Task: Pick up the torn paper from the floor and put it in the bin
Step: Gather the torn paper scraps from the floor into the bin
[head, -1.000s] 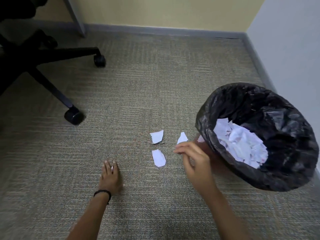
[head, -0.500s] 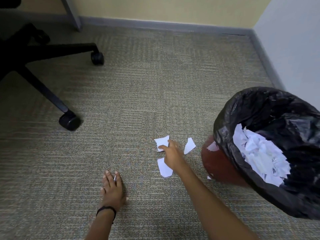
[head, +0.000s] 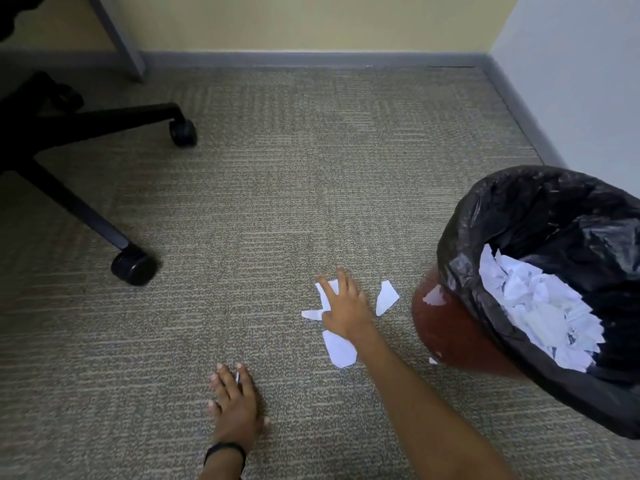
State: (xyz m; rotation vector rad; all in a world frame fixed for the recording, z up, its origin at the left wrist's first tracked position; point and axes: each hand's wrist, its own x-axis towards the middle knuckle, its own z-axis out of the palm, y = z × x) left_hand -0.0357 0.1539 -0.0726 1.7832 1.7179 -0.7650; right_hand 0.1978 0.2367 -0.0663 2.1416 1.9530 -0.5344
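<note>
Several white torn paper scraps lie on the carpet. My right hand (head: 343,306) rests with spread fingers on one scrap (head: 325,292); a sliver (head: 311,314) pokes out at its left. Another scrap (head: 341,349) lies just below the hand, and a third (head: 386,297) lies to its right. The red bin (head: 450,334), lined with a black bag (head: 519,202), stands at the right and holds a pile of torn paper (head: 540,306). My left hand (head: 235,403) lies flat on the carpet, a tiny white bit between its fingers.
A black office chair base with castors (head: 133,268) stands at the left. A grey table leg (head: 117,32) meets the floor at the back left. A small scrap (head: 433,360) lies at the bin's foot. Walls close off the back and the right.
My right hand moved from near the bin leftward and down onto the scraps, fingers spreading over one. The view shifted, so the bin now sits further right. My left hand stayed flat.
</note>
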